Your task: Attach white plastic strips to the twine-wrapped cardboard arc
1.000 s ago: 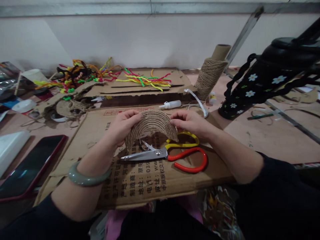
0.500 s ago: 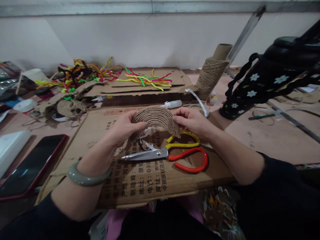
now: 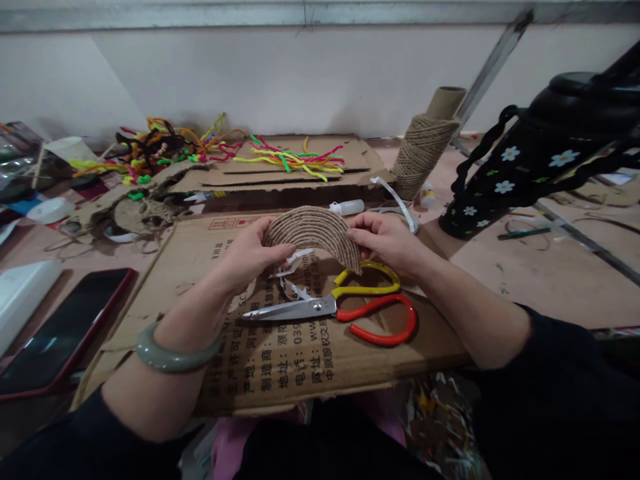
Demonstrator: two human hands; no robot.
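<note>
Jute-wound arch (image 3: 314,231) is up off the cardboard-covered surface (image 3: 280,360), left hand (image 3: 246,253) fingers pinched tight on its left end, right hand (image 3: 385,241) fingers clamped on its right end, red-and-yellow scissors (image 3: 340,308) lying just beneath, a twine spool (image 3: 421,152) standing behind near the pale wall.

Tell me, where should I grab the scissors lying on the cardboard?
Take the scissors by the red and yellow handle loops, coming from the right side. The loops lie open and flat on the cardboard, clear of both hands, while the pointed steel blades aim left.
</note>
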